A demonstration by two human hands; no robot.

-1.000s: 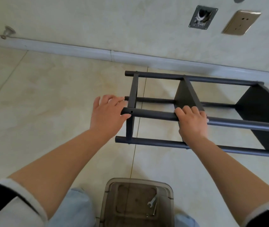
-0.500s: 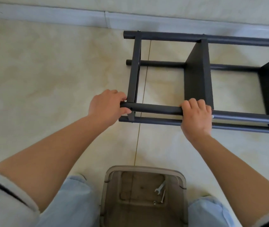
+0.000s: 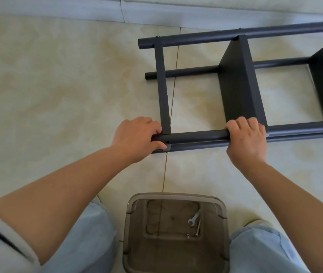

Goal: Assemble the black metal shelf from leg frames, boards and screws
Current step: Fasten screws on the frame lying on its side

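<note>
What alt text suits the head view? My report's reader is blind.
Both hands grip the near tube of a black metal shelf lying on its side on tile: left hand at its end, right hand by a board. A wrench lies in a bin below.

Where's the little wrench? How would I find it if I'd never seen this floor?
Look at the clear brownish plastic bin between the person's knees. In its right half lies the wrench, small and silver. Its forked open end sets it apart from the straight screw beside it.

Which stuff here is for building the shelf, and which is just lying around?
For the job:
black shelf frame
shelf board
left hand, gripping the near tube
right hand, gripping it too
wrench
long screw

Just there:
plastic bin
floor tiles
baseboard
</note>
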